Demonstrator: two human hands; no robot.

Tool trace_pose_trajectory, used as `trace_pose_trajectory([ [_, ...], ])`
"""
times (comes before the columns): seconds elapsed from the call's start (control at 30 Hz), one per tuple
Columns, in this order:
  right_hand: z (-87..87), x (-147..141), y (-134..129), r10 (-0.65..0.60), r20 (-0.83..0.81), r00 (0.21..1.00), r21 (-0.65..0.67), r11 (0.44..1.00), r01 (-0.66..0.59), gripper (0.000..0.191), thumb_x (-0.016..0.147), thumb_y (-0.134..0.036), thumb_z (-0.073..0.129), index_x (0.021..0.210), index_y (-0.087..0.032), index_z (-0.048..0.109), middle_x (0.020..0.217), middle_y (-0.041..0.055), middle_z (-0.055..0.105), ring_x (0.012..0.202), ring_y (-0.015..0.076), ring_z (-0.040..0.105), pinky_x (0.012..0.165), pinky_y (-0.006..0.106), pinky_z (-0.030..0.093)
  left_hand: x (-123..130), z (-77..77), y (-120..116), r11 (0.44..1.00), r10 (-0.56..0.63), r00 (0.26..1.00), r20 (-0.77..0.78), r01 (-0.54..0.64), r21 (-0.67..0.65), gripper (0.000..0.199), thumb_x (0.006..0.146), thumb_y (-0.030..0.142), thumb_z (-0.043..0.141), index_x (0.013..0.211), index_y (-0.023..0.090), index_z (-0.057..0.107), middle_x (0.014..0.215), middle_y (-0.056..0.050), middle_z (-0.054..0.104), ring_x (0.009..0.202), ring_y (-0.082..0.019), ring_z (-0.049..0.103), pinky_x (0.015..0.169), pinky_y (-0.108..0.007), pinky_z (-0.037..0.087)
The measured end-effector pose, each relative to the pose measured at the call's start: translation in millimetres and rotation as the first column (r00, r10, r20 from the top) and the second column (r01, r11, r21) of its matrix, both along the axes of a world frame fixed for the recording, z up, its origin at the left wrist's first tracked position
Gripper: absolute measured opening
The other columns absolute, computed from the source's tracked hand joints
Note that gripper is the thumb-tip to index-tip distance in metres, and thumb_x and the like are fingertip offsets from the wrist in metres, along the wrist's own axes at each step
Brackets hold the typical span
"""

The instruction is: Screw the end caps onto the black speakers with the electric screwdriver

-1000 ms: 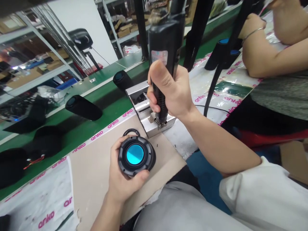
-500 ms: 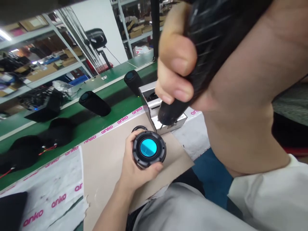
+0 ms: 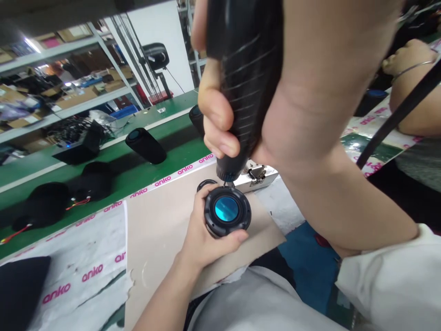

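Observation:
My left hand [image 3: 206, 230] is shut around a round black speaker [image 3: 226, 208], whose blue centre disc faces up and whose carrying loop shows behind it. My right hand [image 3: 217, 112] grips a black electric screwdriver [image 3: 241, 78] upright above the speaker. The screwdriver's thin bit reaches down to the speaker's upper rim, and contact looks likely but cannot be confirmed. My right forearm hides most of a steel jig [image 3: 262, 177], which lies just beyond the speaker.
Both hands work above a cardboard sheet [image 3: 161, 230] on white "anko" plastic [image 3: 82, 285]. Black cylindrical speakers [image 3: 145, 145] stand on a green conveyor belt [image 3: 179, 147]. A co-worker's arm [image 3: 409, 82] lies at the right, with shelves of cartons [image 3: 69, 92] beyond.
The screwdriver has moved from the steel jig to the speaker's upper rim. My right forearm now covers more of the view, and the speaker has shifted slightly toward the jig.

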State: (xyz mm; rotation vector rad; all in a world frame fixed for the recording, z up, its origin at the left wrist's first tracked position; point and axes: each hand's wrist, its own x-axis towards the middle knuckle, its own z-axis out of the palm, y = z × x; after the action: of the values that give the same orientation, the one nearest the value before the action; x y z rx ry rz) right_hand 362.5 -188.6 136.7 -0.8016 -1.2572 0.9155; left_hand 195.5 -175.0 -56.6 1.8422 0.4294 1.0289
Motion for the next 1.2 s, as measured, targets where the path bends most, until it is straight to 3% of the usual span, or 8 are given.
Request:
trace_pose_trajectory([
  [0.07, -3.0, -5.2, 3.6, -0.025, 0.003, 1.000, 0.003, 1.000, 0.025, 0.071, 0.099, -0.088, 0.041, 0.113, -0.020, 0.057, 0.049, -0.0049, 0.048, 0.040, 0.0149, 0.045, 0.037, 0.026, 0.041, 1.0, 0.8, -0.3, 1.000, -0.007, 1.000, -0.001, 0.007, -0.012, 0.084, 0.080, 0.058, 0.093, 0.143, 0.024, 0.049, 0.136, -0.013, 0.069, 0.123, -0.031, 0.075, 0.106, -0.046, 0.062],
  [0.23, -19.9, -4.8, 16.1, 0.112, 0.039, 0.993, 0.135, 0.984, -0.116, 0.056, 0.100, -0.073, 0.064, 0.110, -0.018, 0.065, 0.057, -0.0052, 0.049, 0.045, 0.0123, 0.047, 0.040, 0.025, 0.042, 0.7, 0.1, 0.0, 0.999, 0.026, 0.998, -0.054, -0.027, -0.023, 0.092, 0.075, 0.066, 0.093, 0.142, 0.024, 0.045, 0.127, -0.011, 0.070, 0.113, -0.032, 0.077, 0.098, -0.047, 0.064],
  [0.33, -26.5, -0.1, 29.0, 0.149, 0.076, 0.986, 0.115, 0.981, -0.158, 0.045, 0.107, -0.062, 0.057, 0.112, -0.018, 0.069, 0.059, -0.0034, 0.053, 0.045, 0.0121, 0.048, 0.039, 0.025, 0.040, -0.2, -1.7, 0.3, 1.000, 0.023, 0.998, -0.056, -0.024, -0.009, 0.093, 0.076, 0.066, 0.092, 0.143, 0.025, 0.043, 0.124, -0.010, 0.070, 0.109, -0.031, 0.078, 0.096, -0.046, 0.064],
  [0.5, -21.1, -1.6, 25.7, 0.255, 0.106, 0.961, 0.103, 0.959, -0.265, 0.060, 0.095, -0.082, 0.062, 0.098, -0.022, 0.061, 0.055, -0.0051, 0.053, 0.043, 0.0143, 0.051, 0.042, 0.028, 0.046, -1.3, -1.8, -0.2, 0.998, 0.054, 0.997, -0.064, -0.051, 0.039, 0.090, 0.076, 0.064, 0.092, 0.142, 0.024, 0.045, 0.127, -0.012, 0.070, 0.113, -0.033, 0.078, 0.098, -0.048, 0.064],
  [0.67, -19.3, 20.1, -9.3, -0.073, -0.049, 0.996, 0.146, 0.986, 0.079, 0.063, 0.091, -0.079, 0.072, 0.083, -0.022, 0.046, 0.057, -0.0068, 0.049, 0.044, 0.0098, 0.041, 0.042, 0.026, 0.041, -3.1, -1.5, -0.9, 0.999, 0.046, 0.998, -0.048, -0.045, 0.015, 0.085, 0.080, 0.062, 0.091, 0.143, 0.024, 0.049, 0.139, -0.015, 0.069, 0.129, -0.035, 0.073, 0.108, -0.048, 0.061],
  [0.83, -62.5, 60.6, -9.6, -0.482, -0.055, 0.875, 0.114, 0.867, 0.485, 0.052, 0.084, -0.069, 0.083, 0.082, -0.025, 0.057, 0.057, -0.0046, 0.048, 0.043, 0.0157, 0.049, 0.037, 0.033, 0.038, -6.9, -4.9, -0.6, 0.999, 0.051, 0.998, -0.046, -0.052, -0.015, 0.087, 0.079, 0.064, 0.093, 0.145, 0.024, 0.052, 0.146, -0.016, 0.066, 0.137, -0.036, 0.070, 0.111, -0.047, 0.059],
  [0.97, -90.2, 65.0, 1.9, -0.452, -0.067, 0.889, 0.057, 0.888, 0.456, 0.062, 0.077, -0.079, 0.083, 0.081, -0.025, 0.054, 0.055, -0.0054, 0.050, 0.040, 0.0125, 0.045, 0.036, 0.030, 0.034, -8.2, -3.6, -0.7, 0.998, 0.060, 0.998, -0.036, -0.060, -0.012, 0.087, 0.080, 0.064, 0.092, 0.146, 0.024, 0.053, 0.144, -0.016, 0.067, 0.133, -0.034, 0.073, 0.108, -0.045, 0.061],
  [1.2, -101.7, 65.3, -0.4, -0.422, -0.073, 0.904, 0.006, 0.906, 0.423, 0.068, 0.081, -0.087, 0.072, 0.079, -0.023, 0.050, 0.053, -0.0057, 0.048, 0.037, 0.0104, 0.043, 0.033, 0.027, 0.030, -5.9, 0.3, 0.8, 0.996, 0.062, 0.997, -0.043, -0.065, -0.060, 0.093, 0.073, 0.072, 0.093, 0.142, 0.024, 0.054, 0.143, -0.016, 0.067, 0.129, -0.036, 0.074, 0.105, -0.047, 0.062],
])
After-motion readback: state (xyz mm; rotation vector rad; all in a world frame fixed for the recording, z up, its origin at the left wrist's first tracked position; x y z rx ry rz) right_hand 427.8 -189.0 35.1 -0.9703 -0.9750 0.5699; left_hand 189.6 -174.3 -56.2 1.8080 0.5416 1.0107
